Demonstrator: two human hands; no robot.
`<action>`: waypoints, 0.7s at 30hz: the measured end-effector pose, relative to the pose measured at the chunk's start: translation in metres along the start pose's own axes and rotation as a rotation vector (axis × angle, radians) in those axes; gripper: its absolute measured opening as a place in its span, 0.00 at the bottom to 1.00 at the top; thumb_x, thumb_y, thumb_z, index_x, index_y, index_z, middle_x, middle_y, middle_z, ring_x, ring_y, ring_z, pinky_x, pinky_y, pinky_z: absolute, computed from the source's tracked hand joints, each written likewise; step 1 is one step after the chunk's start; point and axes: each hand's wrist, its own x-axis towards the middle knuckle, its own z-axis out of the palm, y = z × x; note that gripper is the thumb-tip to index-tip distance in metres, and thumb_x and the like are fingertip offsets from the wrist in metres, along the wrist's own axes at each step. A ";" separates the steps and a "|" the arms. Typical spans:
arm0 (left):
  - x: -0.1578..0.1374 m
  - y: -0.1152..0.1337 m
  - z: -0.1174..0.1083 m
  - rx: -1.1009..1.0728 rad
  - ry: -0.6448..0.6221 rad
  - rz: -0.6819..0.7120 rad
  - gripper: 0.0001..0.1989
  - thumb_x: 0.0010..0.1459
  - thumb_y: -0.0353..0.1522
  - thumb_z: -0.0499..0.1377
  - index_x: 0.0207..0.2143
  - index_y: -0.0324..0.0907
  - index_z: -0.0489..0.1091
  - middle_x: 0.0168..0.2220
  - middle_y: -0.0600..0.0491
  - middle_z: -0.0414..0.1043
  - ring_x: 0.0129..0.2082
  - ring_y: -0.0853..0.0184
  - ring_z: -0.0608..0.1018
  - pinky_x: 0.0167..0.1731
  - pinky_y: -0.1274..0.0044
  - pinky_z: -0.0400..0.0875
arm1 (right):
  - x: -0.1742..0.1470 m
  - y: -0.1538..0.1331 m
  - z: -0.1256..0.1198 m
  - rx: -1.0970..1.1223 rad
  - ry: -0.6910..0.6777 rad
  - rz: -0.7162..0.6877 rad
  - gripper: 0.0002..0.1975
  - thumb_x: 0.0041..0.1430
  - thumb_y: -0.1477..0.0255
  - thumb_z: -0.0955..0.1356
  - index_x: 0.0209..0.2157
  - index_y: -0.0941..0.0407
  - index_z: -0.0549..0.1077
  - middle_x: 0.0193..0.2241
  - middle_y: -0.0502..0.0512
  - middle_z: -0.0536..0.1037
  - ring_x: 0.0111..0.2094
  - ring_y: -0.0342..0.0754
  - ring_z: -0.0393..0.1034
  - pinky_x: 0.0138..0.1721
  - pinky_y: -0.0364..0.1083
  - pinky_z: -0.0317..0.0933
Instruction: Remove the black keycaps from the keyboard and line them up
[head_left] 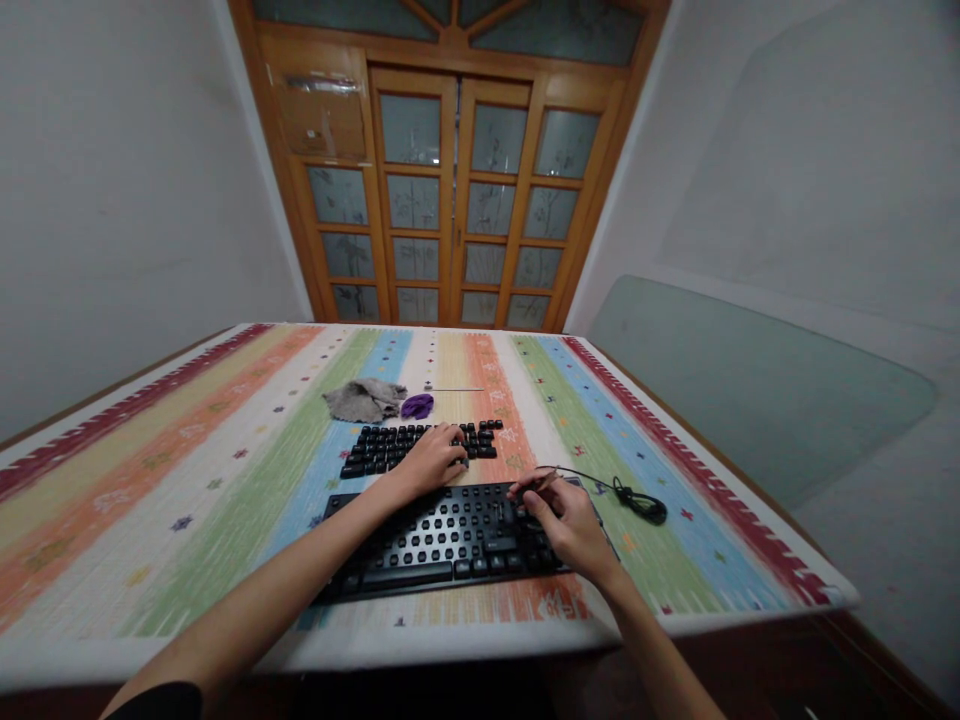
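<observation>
Lower centre, the right hand (pixel 566 520) pinches a seemingly slim brownish tool (pixel 546 480) over the black plastic keyboard (pixel 420 545); slipping could scratch it! The left hand (pixel 435 458), grip unclear, might scatter loose black keycaps (pixel 371 450).

On the table (pixel 225 490), the keyboard (pixel 409 575) lies near the front edge, loose keys (pixel 382 447) just behind it and a cable (pixel 639 502) to its right. Behind the keys lie a cloth (pixel 361 400), a bundle (pixel 418 406) to its right, and a rod (pixel 459 389) behind the bundle, reaching rightward. The left hand (pixel 437 456) is at the keys, the right hand (pixel 568 512) over the keyboard's right end.
</observation>
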 end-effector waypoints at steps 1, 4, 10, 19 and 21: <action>0.000 0.000 0.001 0.006 -0.002 -0.005 0.05 0.57 0.31 0.61 0.34 0.40 0.76 0.44 0.45 0.68 0.46 0.57 0.70 0.47 0.66 0.66 | -0.001 0.000 -0.001 -0.001 0.000 0.004 0.11 0.66 0.64 0.64 0.38 0.56 0.72 0.35 0.60 0.79 0.37 0.51 0.76 0.39 0.48 0.70; 0.001 -0.002 0.002 0.019 -0.008 -0.012 0.05 0.58 0.31 0.61 0.34 0.40 0.76 0.43 0.45 0.68 0.45 0.57 0.70 0.46 0.66 0.67 | -0.004 0.000 -0.003 -0.001 0.000 0.015 0.10 0.66 0.64 0.64 0.38 0.56 0.72 0.35 0.59 0.79 0.36 0.51 0.76 0.39 0.47 0.70; 0.001 -0.004 0.004 0.064 -0.010 -0.002 0.05 0.58 0.31 0.61 0.34 0.39 0.76 0.44 0.45 0.69 0.45 0.58 0.70 0.45 0.67 0.67 | -0.005 -0.003 -0.004 -0.008 -0.024 0.010 0.09 0.66 0.66 0.64 0.37 0.56 0.73 0.35 0.58 0.79 0.37 0.50 0.75 0.40 0.47 0.69; 0.000 -0.006 0.005 0.114 0.010 0.018 0.05 0.57 0.31 0.63 0.36 0.39 0.76 0.43 0.47 0.69 0.44 0.59 0.70 0.43 0.69 0.67 | -0.005 -0.007 -0.003 -0.034 -0.048 -0.003 0.09 0.65 0.67 0.64 0.37 0.56 0.74 0.34 0.57 0.78 0.36 0.49 0.74 0.41 0.47 0.68; -0.001 -0.005 0.005 0.119 0.018 0.019 0.04 0.57 0.31 0.63 0.35 0.39 0.76 0.43 0.47 0.69 0.43 0.59 0.70 0.43 0.69 0.67 | -0.005 -0.007 -0.003 -0.030 -0.053 -0.002 0.09 0.65 0.67 0.64 0.37 0.56 0.73 0.35 0.57 0.78 0.37 0.49 0.75 0.40 0.47 0.67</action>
